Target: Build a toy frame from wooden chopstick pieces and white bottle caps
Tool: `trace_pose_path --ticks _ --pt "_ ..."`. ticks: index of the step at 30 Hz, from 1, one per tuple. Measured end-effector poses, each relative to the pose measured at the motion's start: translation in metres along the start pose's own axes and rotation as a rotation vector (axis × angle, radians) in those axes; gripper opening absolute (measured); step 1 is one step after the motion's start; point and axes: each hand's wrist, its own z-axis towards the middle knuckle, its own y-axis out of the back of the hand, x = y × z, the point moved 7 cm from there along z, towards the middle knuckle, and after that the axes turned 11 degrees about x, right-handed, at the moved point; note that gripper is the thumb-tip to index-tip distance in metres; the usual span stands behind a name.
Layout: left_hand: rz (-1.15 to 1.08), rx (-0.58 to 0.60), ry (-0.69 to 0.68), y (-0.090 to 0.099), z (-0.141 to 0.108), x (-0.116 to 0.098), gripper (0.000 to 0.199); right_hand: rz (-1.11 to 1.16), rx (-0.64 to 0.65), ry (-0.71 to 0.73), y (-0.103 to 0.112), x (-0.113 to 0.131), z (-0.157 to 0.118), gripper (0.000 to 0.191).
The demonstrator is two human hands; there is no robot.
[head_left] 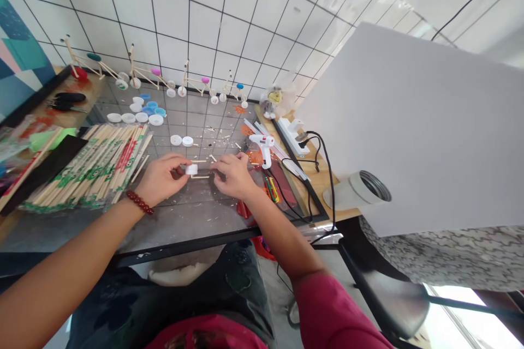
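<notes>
Between the thumb and fingers of my left hand [166,177] is a white bottle cap [191,169], held over the grey tabletop. Thin wooden sticks lie close to the cap, one stick [200,177] just below it and one stick [199,161] above. To the right, my right hand [230,174] has its thumb and fingertips close together; what they hold, if anything, is too small to tell. A short pale stick [213,158] shows by those fingertips. Two white caps [182,140] lie side by side beyond my left hand.
Bundled chopsticks [110,158] lie at the left. Blue and white caps [141,117] sit farther back, before small stick-and-cap models [182,90] along the wall. At the right are a white glue gun [264,147], yellow cutter [273,191], cables and power strip [292,136].
</notes>
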Motion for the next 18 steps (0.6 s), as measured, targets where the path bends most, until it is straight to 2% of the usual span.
trace_pose_path --ticks 18 --pt "0.003 0.029 0.015 0.0007 0.0000 -0.0044 0.027 -0.033 0.086 0.054 -0.0069 0.0054 0.0000 0.016"
